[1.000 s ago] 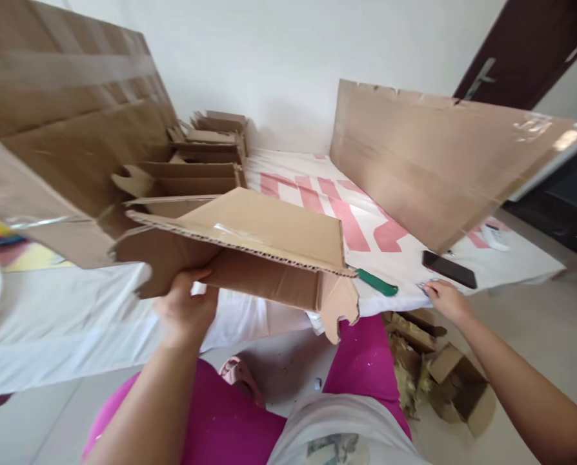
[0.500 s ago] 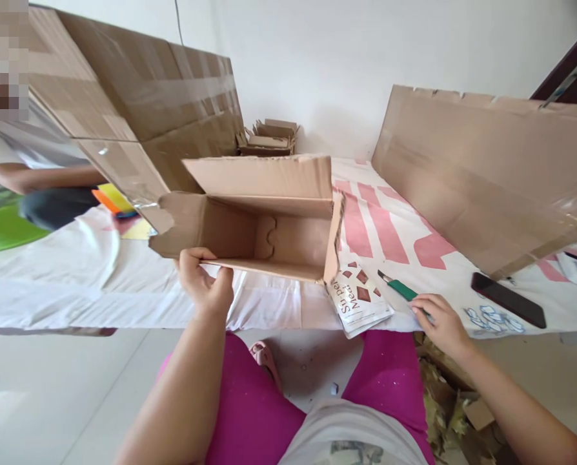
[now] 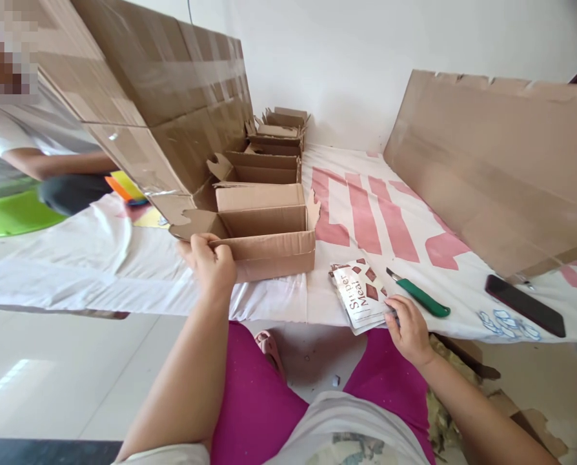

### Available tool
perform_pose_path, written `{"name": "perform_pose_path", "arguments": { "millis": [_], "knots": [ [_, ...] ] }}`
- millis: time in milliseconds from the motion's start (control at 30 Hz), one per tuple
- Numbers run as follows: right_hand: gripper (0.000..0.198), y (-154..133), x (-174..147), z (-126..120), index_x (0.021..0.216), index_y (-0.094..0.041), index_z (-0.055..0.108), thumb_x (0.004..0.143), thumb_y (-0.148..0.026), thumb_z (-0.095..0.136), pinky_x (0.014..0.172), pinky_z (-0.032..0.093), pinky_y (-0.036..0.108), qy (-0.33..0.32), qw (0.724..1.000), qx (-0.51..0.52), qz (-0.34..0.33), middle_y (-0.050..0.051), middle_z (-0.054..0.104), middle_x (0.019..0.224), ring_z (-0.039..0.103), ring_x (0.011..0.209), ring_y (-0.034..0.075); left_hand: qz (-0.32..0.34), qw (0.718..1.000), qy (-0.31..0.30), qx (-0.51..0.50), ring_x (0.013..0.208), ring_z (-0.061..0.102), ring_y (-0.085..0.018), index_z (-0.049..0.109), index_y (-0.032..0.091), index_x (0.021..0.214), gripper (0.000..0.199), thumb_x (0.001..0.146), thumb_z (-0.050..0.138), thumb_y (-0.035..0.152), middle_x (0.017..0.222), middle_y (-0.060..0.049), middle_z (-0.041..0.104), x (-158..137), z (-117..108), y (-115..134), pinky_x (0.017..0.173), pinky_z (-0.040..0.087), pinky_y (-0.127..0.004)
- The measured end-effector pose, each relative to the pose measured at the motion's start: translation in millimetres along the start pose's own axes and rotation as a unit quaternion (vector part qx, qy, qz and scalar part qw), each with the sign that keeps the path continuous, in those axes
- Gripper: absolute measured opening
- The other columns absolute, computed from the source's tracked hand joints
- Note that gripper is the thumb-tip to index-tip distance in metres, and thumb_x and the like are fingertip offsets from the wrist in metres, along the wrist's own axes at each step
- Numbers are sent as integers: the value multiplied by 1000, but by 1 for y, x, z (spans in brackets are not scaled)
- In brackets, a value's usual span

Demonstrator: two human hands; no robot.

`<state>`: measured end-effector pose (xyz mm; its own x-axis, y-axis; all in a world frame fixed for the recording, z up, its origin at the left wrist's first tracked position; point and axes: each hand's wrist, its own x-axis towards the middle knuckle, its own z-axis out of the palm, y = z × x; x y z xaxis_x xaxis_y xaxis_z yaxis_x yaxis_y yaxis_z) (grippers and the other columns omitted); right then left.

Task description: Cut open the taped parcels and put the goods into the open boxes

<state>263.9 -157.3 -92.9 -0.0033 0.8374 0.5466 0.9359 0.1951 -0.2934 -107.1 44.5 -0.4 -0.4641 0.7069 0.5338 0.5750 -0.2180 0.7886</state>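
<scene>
An open cardboard box (image 3: 275,255) sits upright on the cloth-covered table, its flaps standing out. My left hand (image 3: 210,261) is closed on its near left edge, thumb on the near side. Right of the box lies a small stack of flat white "Super Meal" packets (image 3: 359,294) with brown diamond shapes. The fingers of my right hand (image 3: 408,328) are closed at the stack's right edge. Beside that hand, a green box cutter (image 3: 421,297) lies on the cloth with its blade pointing up and left.
More open cardboard boxes (image 3: 264,169) stand in a row behind. Tall cardboard panels rise at left (image 3: 172,77) and right (image 3: 492,168). A dark phone (image 3: 525,305) lies at right. Another person's arm (image 3: 60,161) is at far left. Cardboard scraps (image 3: 535,420) lie on the floor.
My left hand has lowered the box, which was tipped with its opening facing me, upright onto the table. My right hand has let go of the box cutter and moved left to the packets.
</scene>
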Motion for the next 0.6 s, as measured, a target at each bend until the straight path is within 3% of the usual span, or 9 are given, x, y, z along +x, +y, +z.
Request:
{"name": "perform_pose_path", "arguments": {
  "millis": [133,233,333,400,467,533,567,600],
  "knots": [
    [36,-4,1,-6,126,-23,51,91,-33,49,94,48,48,1,1000,4,-23,14,58,115,57,107,29,32,999,15,0,113,45,-28,55,18,93,26,72,48,5,103,-9,45,-1,6,2,105,32,-51],
    [60,-13,-2,-11,135,-22,42,84,-43,62,98,44,51,5,998,-18,-56,17,52,126,51,117,33,93,994,57,-15,124,41,-28,51,17,111,39,73,51,8,123,-15,42,-8,2,9,107,31,-51],
    [70,-27,-5,-9,140,-24,37,80,-43,67,102,39,53,-6,995,-60,-79,17,48,134,45,125,36,222,966,131,-20,131,34,-31,48,18,111,40,72,56,11,133,-17,37,-31,-3,19,107,29,-56],
    [67,-36,-4,-3,141,-26,36,82,-37,64,104,36,53,-16,994,-74,-81,15,47,138,43,129,35,324,935,139,-37,126,40,-32,49,21,101,32,71,59,15,126,-15,42,-57,-4,25,103,32,-59],
    [66,-42,0,3,144,-27,34,84,-32,61,105,33,53,-33,993,-82,-75,14,45,143,40,132,35,417,904,63,-68,116,49,-32,48,25,92,24,72,60,18,113,-12,50,-90,-2,33,94,40,-56],
    [66,-46,7,6,146,-26,31,85,-28,56,105,31,53,-55,992,-85,-73,13,44,145,39,134,33,499,851,-110,-120,106,55,-28,50,28,92,19,76,57,20,106,-9,56,-122,3,43,87,46,-50],
    [64,-46,11,6,146,-26,30,86,-26,53,105,30,53,-59,992,-82,-72,12,45,145,40,133,32,524,814,-203,-148,106,56,-27,52,28,96,21,77,56,20,108,-8,58,-135,8,47,86,47,-47],
    [61,-44,15,5,146,-26,31,88,-24,49,106,30,52,-56,993,-75,-70,12,47,144,42,132,31,522,794,-269,-159,109,56,-26,53,28,102,25,79,54,19,112,-9,59,-146,13,50,87,48,-46]
  ]
}}
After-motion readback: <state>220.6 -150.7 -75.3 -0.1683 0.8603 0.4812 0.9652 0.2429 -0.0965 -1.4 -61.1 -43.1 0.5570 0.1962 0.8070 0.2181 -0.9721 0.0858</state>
